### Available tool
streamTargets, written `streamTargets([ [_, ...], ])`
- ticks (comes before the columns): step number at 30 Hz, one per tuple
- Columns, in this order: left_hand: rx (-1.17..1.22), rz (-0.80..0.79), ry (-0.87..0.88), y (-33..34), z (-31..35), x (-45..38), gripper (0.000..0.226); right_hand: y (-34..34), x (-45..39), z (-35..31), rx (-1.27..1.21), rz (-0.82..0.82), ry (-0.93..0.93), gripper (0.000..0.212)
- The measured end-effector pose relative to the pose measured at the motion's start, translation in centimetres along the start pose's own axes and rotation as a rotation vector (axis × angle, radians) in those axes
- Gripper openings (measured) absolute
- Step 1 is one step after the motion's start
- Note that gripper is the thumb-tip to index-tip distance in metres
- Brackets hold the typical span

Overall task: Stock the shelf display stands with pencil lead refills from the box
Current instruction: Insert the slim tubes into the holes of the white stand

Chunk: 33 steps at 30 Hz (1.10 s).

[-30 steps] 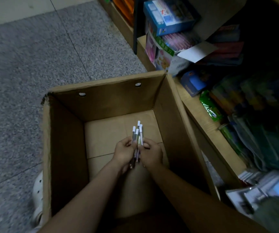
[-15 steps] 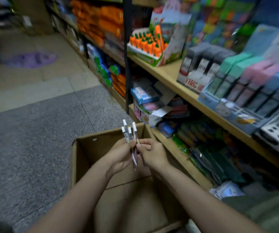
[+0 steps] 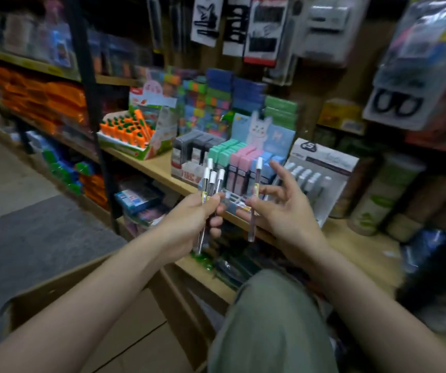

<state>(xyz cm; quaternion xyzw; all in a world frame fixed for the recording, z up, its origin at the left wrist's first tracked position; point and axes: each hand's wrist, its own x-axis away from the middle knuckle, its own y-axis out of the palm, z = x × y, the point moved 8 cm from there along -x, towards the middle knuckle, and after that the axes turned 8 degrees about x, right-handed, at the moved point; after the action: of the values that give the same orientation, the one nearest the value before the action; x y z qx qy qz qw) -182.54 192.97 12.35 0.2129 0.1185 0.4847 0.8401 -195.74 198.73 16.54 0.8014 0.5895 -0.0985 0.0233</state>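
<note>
Left hand [image 3: 192, 219] grips a bundle of refill tubes [image 3: 211, 184] upright; right hand [image 3: 283, 211] pinches a single tube [image 3: 255, 195], other fingers splayed, before the shelf [image 3: 152, 166] display stands [image 3: 243, 160], above the box [image 3: 63, 286].

Clear, white-capped refill tubes [image 3: 212, 184]

Clear white-capped lead refill tubes [image 3: 211, 184] upright before the shelf display stand [image 3: 321, 168]; cardboard box [image 3: 103, 305] below.
</note>
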Motion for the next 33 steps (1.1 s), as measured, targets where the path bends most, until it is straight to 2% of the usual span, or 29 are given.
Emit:
streamTargets([
  [3,0.066,-0.081,-0.027,2.1,-0.6,-0.5,0.017,-4.0,0.2,-1.3,0.265,0.059,-0.149,0.082],
  [8,-0.007,-0.140,-0.054,3.1,-3.3,-1.7,0.017,-9.8,0.2,-2.8,0.459,0.172,-0.244,0.078],
  [11,0.028,-0.120,-0.089,2.7,-4.8,-2.4,0.018,-12.3,-0.2,-3.2,0.558,0.285,-0.278,0.074],
  [14,0.071,-0.100,-0.113,2.3,-5.6,-2.9,0.018,-12.8,-0.3,-3.4,0.692,0.406,-0.394,0.065],
  [19,0.106,-0.098,-0.129,2.5,-6.0,-3.2,0.016,-12.2,-0.5,-1.9,0.829,0.496,-0.505,0.061],
  [28,0.111,-0.078,-0.163,2.2,-7.0,-3.5,0.019,-12.0,-1.3,-0.5,0.901,0.490,-0.521,0.055],
  [33,0.124,-0.074,-0.162,2.4,-7.1,-3.7,0.018,-11.4,-1.3,-1.0,0.959,0.470,-0.526,0.036],
])
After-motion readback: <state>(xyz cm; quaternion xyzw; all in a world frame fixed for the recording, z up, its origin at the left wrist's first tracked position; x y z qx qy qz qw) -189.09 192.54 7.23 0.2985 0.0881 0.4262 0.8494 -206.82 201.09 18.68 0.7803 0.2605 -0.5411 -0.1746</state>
